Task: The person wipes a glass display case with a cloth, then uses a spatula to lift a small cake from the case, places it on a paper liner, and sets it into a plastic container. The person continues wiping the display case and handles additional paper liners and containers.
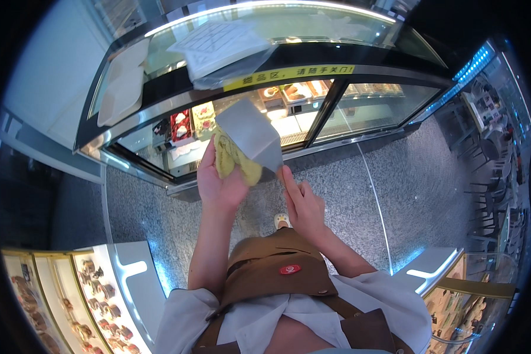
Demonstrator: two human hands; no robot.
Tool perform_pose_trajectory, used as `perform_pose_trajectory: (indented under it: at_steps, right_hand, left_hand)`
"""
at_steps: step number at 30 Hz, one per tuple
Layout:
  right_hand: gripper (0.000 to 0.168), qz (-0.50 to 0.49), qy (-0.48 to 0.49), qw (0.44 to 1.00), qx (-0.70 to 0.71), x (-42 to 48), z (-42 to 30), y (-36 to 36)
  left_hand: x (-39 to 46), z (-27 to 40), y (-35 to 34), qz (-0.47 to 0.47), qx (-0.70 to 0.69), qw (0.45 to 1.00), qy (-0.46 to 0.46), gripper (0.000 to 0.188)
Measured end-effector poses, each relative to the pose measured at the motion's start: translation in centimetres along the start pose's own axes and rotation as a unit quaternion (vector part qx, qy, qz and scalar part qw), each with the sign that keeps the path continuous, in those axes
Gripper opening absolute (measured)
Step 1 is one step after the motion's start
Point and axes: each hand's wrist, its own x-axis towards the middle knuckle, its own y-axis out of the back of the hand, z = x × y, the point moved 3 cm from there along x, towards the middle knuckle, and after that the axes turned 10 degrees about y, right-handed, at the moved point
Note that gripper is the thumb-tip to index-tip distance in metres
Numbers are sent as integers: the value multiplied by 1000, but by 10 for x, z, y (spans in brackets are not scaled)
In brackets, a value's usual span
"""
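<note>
My right hand (306, 205) grips the handle of a wide metal cake server (252, 128), index finger stretched along it. The broad, flat blade points up and to the left, with a bent edge near the handle. In my left hand (221, 188) is a folded yellow-green cloth (234, 161), pressed against the left edge of the blade and partly hidden by it. Both hands are held in front of a glass cake display case (292, 53), whose left rear opening shows cakes. Among these are red cakes with white cream (181, 125) and pale yellow ones (204, 117).
Clear plastic packaging with white sheets (225, 48) and white trays (123, 88) lie on the case top. A yellow strip with writing (292, 76) runs along its rear edge. Lit pastry shelves (93, 301) stand behind me on the left, another display (455, 305) on the right. Chairs (486, 150) stand far right.
</note>
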Motion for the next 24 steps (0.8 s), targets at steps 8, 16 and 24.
perform_pose_trajectory:
  at_steps: [8,16,24]
  right_hand:
    - [55,50,-85,994,44,-31,97,67]
    - [47,93,-205,961,163,-34,142,80]
    - [47,29,-292,914,282,-39,166,61]
  left_hand:
    - [126,-2,-90,-83,145,985,-38,43]
    - [293,70,-107,45,283,957,-48,41]
    - [221,213,-113,368,852,-1,-371,44]
